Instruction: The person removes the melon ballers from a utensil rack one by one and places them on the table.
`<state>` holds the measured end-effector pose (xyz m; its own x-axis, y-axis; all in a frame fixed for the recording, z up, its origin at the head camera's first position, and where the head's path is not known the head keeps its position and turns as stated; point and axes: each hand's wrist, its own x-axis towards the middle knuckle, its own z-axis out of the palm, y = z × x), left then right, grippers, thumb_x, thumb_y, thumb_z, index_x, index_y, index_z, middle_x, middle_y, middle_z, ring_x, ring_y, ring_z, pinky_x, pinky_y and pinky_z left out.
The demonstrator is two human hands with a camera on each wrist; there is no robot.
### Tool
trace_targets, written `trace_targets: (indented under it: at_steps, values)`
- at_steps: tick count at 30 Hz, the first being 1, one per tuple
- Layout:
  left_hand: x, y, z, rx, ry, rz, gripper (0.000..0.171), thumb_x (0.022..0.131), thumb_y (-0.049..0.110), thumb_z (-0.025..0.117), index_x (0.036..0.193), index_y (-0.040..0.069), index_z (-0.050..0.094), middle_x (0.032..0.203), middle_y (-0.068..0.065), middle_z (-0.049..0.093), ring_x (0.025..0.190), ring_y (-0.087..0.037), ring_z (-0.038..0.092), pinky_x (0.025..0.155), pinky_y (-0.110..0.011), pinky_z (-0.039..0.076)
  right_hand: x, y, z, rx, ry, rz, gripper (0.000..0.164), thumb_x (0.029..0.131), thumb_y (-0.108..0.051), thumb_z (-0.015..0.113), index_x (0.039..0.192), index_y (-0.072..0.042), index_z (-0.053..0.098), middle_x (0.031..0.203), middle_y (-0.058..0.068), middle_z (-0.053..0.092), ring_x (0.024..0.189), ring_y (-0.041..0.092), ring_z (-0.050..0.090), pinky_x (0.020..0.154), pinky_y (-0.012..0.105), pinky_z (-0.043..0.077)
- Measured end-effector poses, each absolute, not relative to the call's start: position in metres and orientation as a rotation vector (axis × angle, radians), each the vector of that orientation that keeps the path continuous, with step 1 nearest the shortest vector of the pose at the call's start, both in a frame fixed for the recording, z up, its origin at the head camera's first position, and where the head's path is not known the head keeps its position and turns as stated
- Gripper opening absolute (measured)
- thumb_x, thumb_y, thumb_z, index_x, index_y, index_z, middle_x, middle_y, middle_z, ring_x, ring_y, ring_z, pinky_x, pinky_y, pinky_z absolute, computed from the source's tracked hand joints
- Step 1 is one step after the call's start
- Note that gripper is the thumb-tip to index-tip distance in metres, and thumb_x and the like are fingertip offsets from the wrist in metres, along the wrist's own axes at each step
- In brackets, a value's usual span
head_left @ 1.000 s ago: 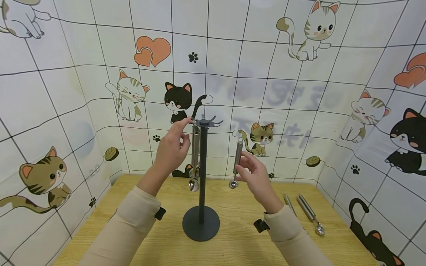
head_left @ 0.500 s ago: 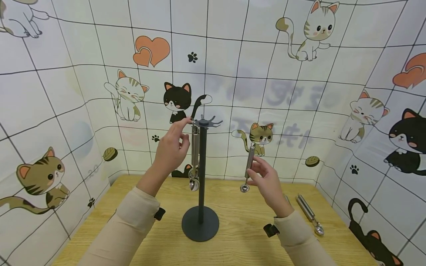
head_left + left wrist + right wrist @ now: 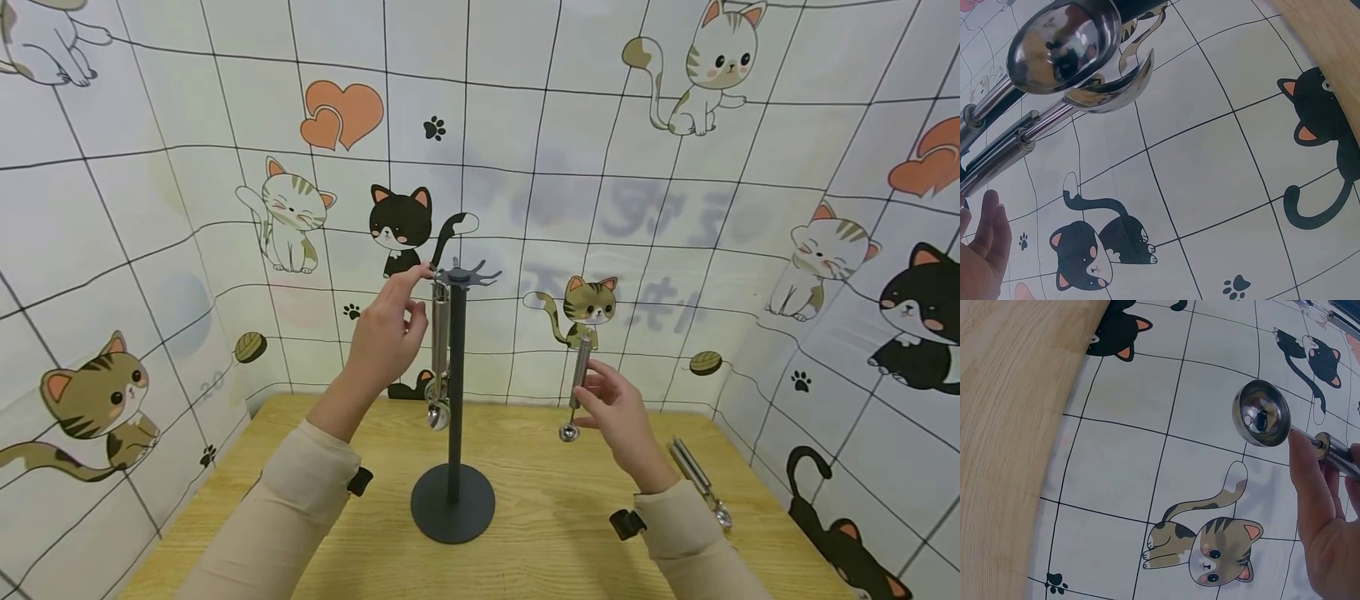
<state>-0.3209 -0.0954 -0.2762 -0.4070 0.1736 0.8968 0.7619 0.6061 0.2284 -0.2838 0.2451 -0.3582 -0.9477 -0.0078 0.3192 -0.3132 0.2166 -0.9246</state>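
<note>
My right hand [image 3: 622, 425] pinches a small steel melon baller [image 3: 580, 379] by its tubular handle, upright with the round bowl [image 3: 1261, 414] at the bottom, to the right of a dark utensil stand [image 3: 454, 400]. Near the stand's top, my left hand [image 3: 390, 325] reaches to the end of a hook, its index fingertip right at it and the thumb apart below. From that side of the stand hang steel scoops [image 3: 441, 333], bowls down. Their shiny bowls [image 3: 1063, 47] show close up in the left wrist view, fingers beneath the handles.
On the right of the wooden table [image 3: 337, 517] lie steel scoops [image 3: 697, 475], partly covered by the right sleeve. The stand's round base [image 3: 453, 529] rests mid-table. Several more hooks [image 3: 483, 272] spread from its top. A cat-print cloth [image 3: 495, 208] encloses the back and sides.
The right hand has moved right and slightly down with the melon baller, away from the stand. The left hand stays at the hook, and the hanging scoops barely shift.
</note>
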Motion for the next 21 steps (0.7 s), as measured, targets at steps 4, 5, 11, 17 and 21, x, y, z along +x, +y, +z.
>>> trace_targets:
  at_steps: [4,5,11,17,21]
  values:
    - [-0.321,-0.095,-0.276,-0.749,-1.911,-0.802,0.051,0.097,-0.002,0.052,0.146,0.013,0.048,0.132,-0.012,0.060,0.062,-0.018,0.055,0.045,-0.031,0.035,-0.284,0.252,-0.361,0.249,-2.260,1.818,0.056,0.102,-0.010,0.061,0.154,-0.008,0.041,0.130,0.024,0.053,0.101,0.014,0.061,0.074,0.035,0.060]
    - [-0.321,-0.095,-0.276,-0.749,-1.911,-0.802,0.051,0.097,-0.002,0.052,0.146,0.012,0.049,0.132,-0.012,0.060,0.062,-0.018,0.055,0.045,-0.031,0.035,-0.284,0.254,-0.361,0.238,-2.259,1.820,0.056,0.102,-0.010,0.061,0.154,-0.008,0.041,0.130,0.024,0.053,0.101,0.013,0.061,0.074,0.035,0.060]
    - [-0.321,-0.096,-0.276,-0.746,-1.916,-0.809,0.050,0.097,-0.002,0.053,0.145,0.011,0.050,0.132,-0.011,0.060,0.062,-0.017,0.055,0.045,-0.031,0.035,-0.281,0.264,-0.365,0.215,-2.260,1.828,0.057,0.103,-0.009,0.059,0.155,-0.006,0.038,0.128,0.024,0.053,0.098,0.010,0.062,0.075,0.035,0.060]
    - [-0.321,-0.096,-0.277,-0.749,-1.914,-0.809,0.050,0.097,-0.002,0.052,0.145,0.012,0.049,0.133,-0.011,0.059,0.061,-0.017,0.053,0.044,-0.031,0.034,-0.282,0.273,-0.372,0.191,-2.267,1.830,0.057,0.103,-0.009,0.058,0.156,-0.006,0.036,0.127,0.021,0.052,0.097,0.009,0.062,0.075,0.036,0.060]
    - [-0.321,-0.097,-0.277,-0.744,-1.918,-0.803,0.050,0.097,-0.001,0.052,0.146,0.012,0.049,0.133,-0.011,0.059,0.062,-0.017,0.054,0.045,-0.030,0.034,-0.284,0.279,-0.377,0.158,-2.283,1.820,0.058,0.104,-0.010,0.058,0.157,-0.006,0.035,0.129,0.022,0.051,0.096,0.009,0.063,0.076,0.036,0.060]
